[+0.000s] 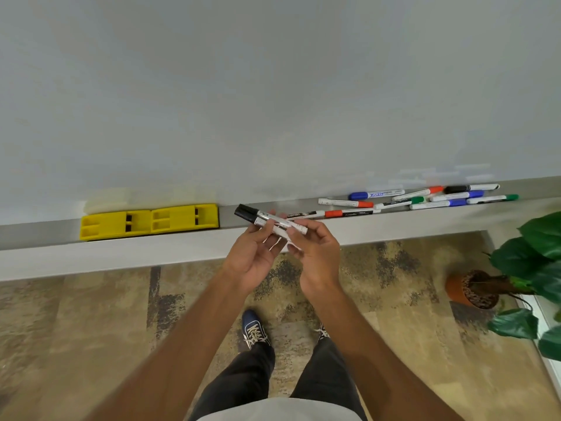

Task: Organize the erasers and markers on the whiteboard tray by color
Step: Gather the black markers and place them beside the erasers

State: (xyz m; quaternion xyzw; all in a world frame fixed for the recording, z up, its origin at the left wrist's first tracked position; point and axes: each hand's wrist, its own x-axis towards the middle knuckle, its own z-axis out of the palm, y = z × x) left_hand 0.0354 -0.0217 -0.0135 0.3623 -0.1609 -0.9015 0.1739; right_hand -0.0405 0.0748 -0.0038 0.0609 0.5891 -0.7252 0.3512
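Observation:
Two black-capped markers (255,214) are held side by side over the grey whiteboard tray (224,218), caps pointing left. My left hand (253,259) cups them from below and my right hand (315,250) pinches their white ends. Two yellow erasers (148,220) sit end to end at the tray's left. To the right lies a loose pile of markers: red-capped ones (334,213), blue ones (376,194), green ones (493,199) and another black one (469,188).
The whiteboard (273,86) fills the upper view. A potted plant (473,288) with large green leaves stands on the patterned carpet at the right. My shoes (255,329) are just below the tray.

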